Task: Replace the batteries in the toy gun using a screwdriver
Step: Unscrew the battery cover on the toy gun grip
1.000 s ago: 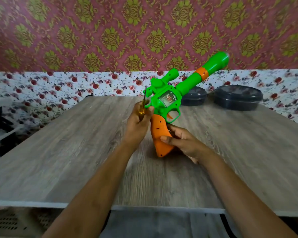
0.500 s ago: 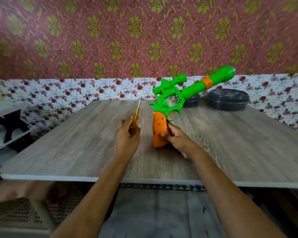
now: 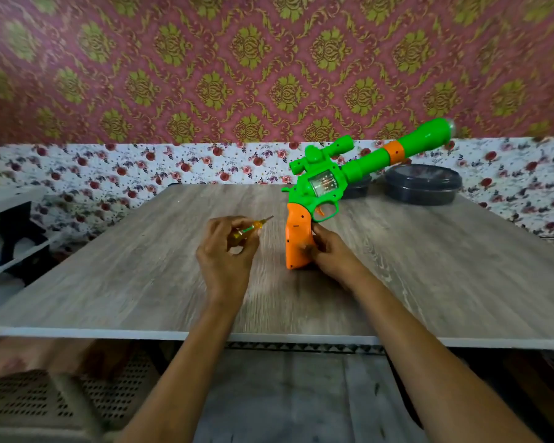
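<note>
A green toy gun (image 3: 327, 183) with an orange grip (image 3: 296, 241) stands on its grip's butt on the wooden table (image 3: 109, 276), barrel pointing up and to the right. My right hand (image 3: 331, 251) grips the orange grip from the right side. My left hand (image 3: 226, 254) holds a small screwdriver (image 3: 248, 228) with an amber handle, its metal tip pointing right towards the grip, a short gap away. The fingers of my left hand hide most of the handle.
Two dark round lidded containers (image 3: 422, 183) sit at the table's far right, behind the barrel. A white shelf unit (image 3: 7, 231) stands to the left of the table. The table's near edge runs just under my forearms.
My left hand let go of the gun, moved left and tipped the screwdriver from upright to pointing right. The gun now stands more upright on the table.
</note>
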Available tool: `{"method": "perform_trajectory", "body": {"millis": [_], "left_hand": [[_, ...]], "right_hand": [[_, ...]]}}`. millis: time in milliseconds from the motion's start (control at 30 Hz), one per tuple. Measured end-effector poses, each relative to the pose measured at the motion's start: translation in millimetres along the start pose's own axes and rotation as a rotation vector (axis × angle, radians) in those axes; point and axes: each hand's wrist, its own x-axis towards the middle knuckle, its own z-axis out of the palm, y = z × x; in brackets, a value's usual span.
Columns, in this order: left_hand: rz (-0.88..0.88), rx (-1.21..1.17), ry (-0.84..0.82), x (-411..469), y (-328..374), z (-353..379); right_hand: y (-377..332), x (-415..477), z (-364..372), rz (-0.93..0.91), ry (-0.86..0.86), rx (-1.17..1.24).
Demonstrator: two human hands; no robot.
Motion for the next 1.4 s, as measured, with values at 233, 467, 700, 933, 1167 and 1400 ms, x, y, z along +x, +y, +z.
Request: {"method": "perform_trajectory", "body": {"millis": [233,467,700,933,1167,1400], "left_hand": [[0.007,-0.024,0.020,0,1,2],[0.177,0.044,-0.133,-4,2,13],[0.219,0.073,-0.117,-6,2,14],[0.244,0.100,-0.123,-6,3,14],[0.279,0.107,-0.159,-7,1,13],[0.400,0.153,-0.153,-8,8,11]], "right_hand": [[-2,13,-5,-0.044,-0.036,-0.034],[9,16,-13,-0.033,-0.075,0.005],[0,13,-7,-0.052,-0.115,-0.010],[1,10,-9,0.004,-0.103,-0.008],[-1,8,-9,0.039,-0.105,0.037],[2,10,-11,0.053,-0.108,0.021]]}}
